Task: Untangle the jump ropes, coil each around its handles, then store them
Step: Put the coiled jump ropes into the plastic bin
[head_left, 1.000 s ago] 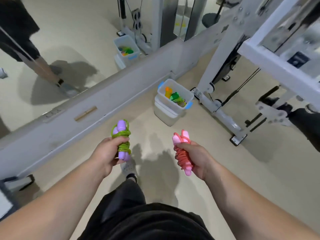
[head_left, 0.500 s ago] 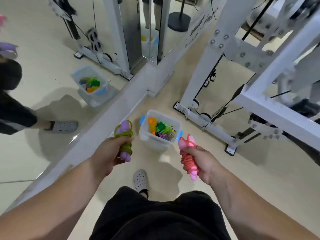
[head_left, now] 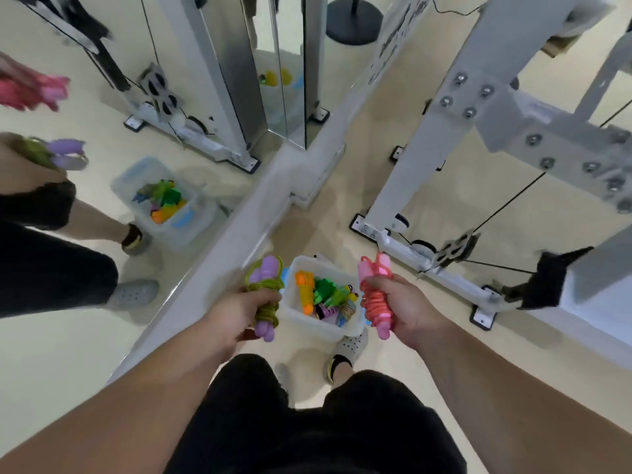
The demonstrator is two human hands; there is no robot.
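I am gripping a coiled rope in each hand: my left hand point(head_left: 239, 311) is clamping its fingers round the green cord wound on purple plastic handles point(head_left: 265, 297), and my right hand point(head_left: 402, 307) round the red cord on pink handles point(head_left: 376, 295). Untangling and coiling look done, and only dropping both into the translucent plastic bin point(head_left: 319, 328) below is remaining.

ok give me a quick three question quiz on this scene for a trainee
1. Which hand grips the green rope? A left hand B right hand C neither
2. True or false: the pink rope already lies in the bin.
3. Short answer: are both ropes coiled round their handles?

Key
1. A
2. False, the right hand grips it beside the bin.
3. Yes
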